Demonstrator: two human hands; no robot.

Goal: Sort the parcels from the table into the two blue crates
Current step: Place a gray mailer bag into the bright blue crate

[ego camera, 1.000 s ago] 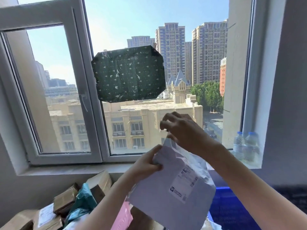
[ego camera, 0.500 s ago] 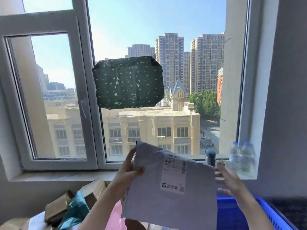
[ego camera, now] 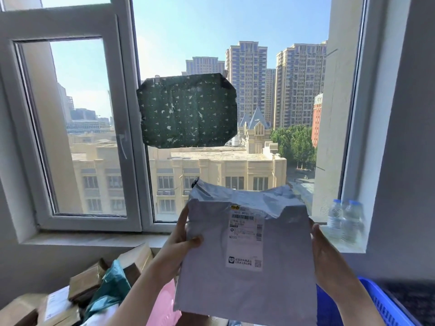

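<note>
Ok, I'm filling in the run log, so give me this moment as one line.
left grip: holds grey parcel by left edge | right grip: holds right edge | label: facing camera | blue crate: lower right, parcel not in it

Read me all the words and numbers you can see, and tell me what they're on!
"N035": white shipping label on the grey plastic mailer bag.
Other print and barcodes on that label: too blurred to read.
On the brown cardboard box, lower left, a white label: unreadable.
On the two clear plastic water bottles, labels: unreadable.
</note>
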